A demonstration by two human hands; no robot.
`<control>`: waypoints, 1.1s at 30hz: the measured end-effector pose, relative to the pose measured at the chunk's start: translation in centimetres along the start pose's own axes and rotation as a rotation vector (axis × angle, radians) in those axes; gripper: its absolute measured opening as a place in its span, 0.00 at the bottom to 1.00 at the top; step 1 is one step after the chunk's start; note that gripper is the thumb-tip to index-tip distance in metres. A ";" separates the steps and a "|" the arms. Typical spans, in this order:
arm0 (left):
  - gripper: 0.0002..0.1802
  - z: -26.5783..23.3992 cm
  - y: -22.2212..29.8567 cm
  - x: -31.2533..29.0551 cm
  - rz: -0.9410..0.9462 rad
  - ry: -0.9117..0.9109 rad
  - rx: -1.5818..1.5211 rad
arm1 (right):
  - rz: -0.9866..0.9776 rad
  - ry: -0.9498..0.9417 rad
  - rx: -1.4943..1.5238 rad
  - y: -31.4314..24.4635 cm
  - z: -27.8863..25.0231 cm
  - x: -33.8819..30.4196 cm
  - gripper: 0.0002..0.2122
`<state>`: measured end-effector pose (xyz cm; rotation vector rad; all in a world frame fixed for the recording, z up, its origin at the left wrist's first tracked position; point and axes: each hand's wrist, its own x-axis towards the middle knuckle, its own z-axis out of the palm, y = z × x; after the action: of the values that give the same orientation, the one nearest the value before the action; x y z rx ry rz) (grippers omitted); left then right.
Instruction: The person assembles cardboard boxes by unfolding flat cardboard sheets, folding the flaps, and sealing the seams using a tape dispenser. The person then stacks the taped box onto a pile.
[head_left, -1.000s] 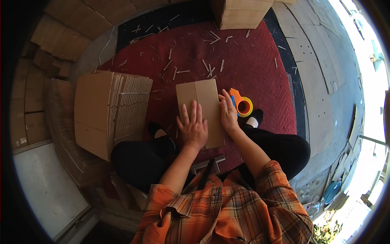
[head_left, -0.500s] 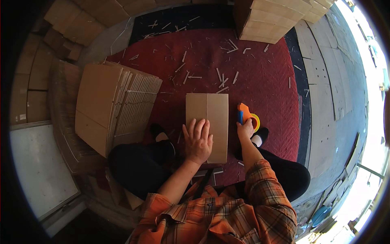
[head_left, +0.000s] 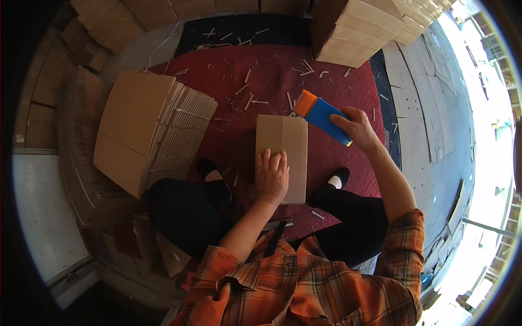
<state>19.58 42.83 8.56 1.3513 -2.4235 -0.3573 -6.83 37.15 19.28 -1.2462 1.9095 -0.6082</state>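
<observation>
A closed brown cardboard box [head_left: 295, 163] stands between my legs, with the seam of its flaps running lengthwise along the top. My left hand [head_left: 272, 178] lies flat on that top face, fingers stretched forward. Above and to the right of the box's far end, my right hand [head_left: 356, 129] grips a blue and orange tape dispenser [head_left: 322, 116]. Its orange end points toward the far right corner of the box; whether it touches the cardboard I cannot tell. The tape roll is hidden from this side.
A tied bundle of flat cardboard [head_left: 136, 125] leans at my left, beside a white panel [head_left: 46, 201]. Stacked boxes [head_left: 359, 32] rise at the far right. Cardboard scraps [head_left: 247, 101] litter the red mat [head_left: 239, 125]. Flattened cardboard sheets [head_left: 418, 103] cover the floor at right.
My right hand has lifted the tape dispenser up and away from beside the box, turning it so its blue side shows. My left hand has stayed on the box.
</observation>
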 end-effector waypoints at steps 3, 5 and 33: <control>0.25 -0.1 0.1 -0.2 0.023 -0.005 0.070 | -0.085 -0.216 0.035 -4.9 2.3 -1.8 0.22; 0.25 -0.1 0.0 -0.4 0.024 -0.004 0.075 | -0.072 -0.308 0.036 -5.8 4.5 -1.3 0.22; 0.11 -0.9 -7.9 4.9 -1.060 -0.016 -1.831 | -0.109 -0.415 -0.292 -5.3 7.4 2.0 0.24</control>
<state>23.58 34.49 7.21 1.2153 -0.2992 -1.9977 1.58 33.21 18.06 -1.5315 1.6230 -0.1064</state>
